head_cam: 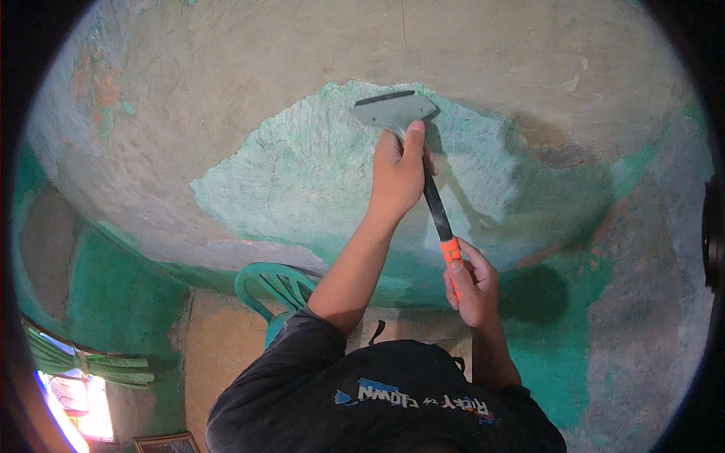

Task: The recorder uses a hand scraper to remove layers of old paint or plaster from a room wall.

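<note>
A long-handled scraper (pixel 395 111) with a wide grey metal head lies against or just over a wall (pixel 317 164) that carries pale green and whitish paint. My left hand (pixel 399 170) grips the shaft just below the head, thumb laid along it. Lower down, my right hand (pixel 473 280) is closed around the orange grip at the end of the black shaft. Around the pale green patch the wall shows bare grey-brown plaster with a ragged paint edge. Whether the blade touches the wall I cannot tell.
A green plastic chair (pixel 277 289) stands by the wall, left of my forearm. At the lower left are a window with a tied green curtain (pixel 107 365) and a framed picture (pixel 166 443). Tan floor tiles (pixel 218 345) show below the wall.
</note>
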Demonstrator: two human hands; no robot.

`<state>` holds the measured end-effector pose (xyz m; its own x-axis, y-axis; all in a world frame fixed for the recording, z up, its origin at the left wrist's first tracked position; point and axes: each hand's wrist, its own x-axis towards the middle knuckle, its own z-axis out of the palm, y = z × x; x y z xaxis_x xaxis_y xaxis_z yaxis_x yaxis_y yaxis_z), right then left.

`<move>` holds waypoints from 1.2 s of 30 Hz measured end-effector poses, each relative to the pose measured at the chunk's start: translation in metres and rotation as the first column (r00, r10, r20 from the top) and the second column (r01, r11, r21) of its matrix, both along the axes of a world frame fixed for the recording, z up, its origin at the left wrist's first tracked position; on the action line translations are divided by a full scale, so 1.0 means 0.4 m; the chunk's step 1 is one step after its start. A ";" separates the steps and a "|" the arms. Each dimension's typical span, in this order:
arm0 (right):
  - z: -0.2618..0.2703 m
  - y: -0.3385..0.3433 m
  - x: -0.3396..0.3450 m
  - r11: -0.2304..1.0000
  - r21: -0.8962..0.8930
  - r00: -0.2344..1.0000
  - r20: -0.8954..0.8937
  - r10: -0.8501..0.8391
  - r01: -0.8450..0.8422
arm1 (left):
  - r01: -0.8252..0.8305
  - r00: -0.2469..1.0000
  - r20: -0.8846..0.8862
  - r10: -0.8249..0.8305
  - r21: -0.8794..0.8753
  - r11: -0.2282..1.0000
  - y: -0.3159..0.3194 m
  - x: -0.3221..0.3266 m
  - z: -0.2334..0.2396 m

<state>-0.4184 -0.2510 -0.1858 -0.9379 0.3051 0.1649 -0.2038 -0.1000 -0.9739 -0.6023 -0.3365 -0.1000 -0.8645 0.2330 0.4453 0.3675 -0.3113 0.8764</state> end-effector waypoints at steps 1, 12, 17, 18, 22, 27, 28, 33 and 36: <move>-0.007 -0.001 0.005 1.000 -0.007 1.000 0.020 0.005 -0.005 | 0.003 1.000 0.025 -0.002 -0.007 1.000 -0.001 0.004 -0.011; -0.033 -0.009 -0.003 1.000 -0.005 1.000 0.000 -0.005 0.005 | 0.032 0.999 -0.008 -0.033 -0.020 0.999 -0.012 -0.007 -0.025; -0.009 -0.016 -0.010 1.000 -0.005 1.000 -0.015 -0.023 0.023 | -0.003 1.000 -0.008 0.002 -0.042 0.999 -0.011 -0.004 0.011; -0.015 -0.018 -0.008 1.000 -0.005 1.000 -0.014 -0.019 0.019 | -0.007 1.000 -0.007 0.007 -0.043 0.999 -0.013 -0.006 0.005; -0.032 -0.025 -0.008 1.000 -0.016 0.999 -0.029 -0.023 0.022 | -0.007 1.000 -0.030 0.006 -0.038 0.999 -0.009 -0.008 -0.012; -0.006 -0.024 -0.009 1.000 -0.026 0.998 -0.059 -0.004 0.003 | -0.065 0.997 -0.050 0.061 -0.090 0.994 -0.011 -0.001 0.022; -0.011 -0.023 -0.006 0.999 -0.032 0.999 -0.047 -0.006 0.005 | -0.075 0.996 -0.046 0.071 -0.096 0.993 -0.012 0.003 0.016; -0.028 -0.028 -0.003 0.997 -0.078 1.000 -0.009 -0.009 0.008 | -0.080 0.997 -0.012 0.080 -0.044 0.996 -0.005 0.000 -0.007; -0.013 -0.026 -0.006 0.999 -0.026 0.999 -0.043 -0.022 0.020 | -0.071 0.997 -0.049 0.068 -0.071 0.995 -0.007 0.007 0.022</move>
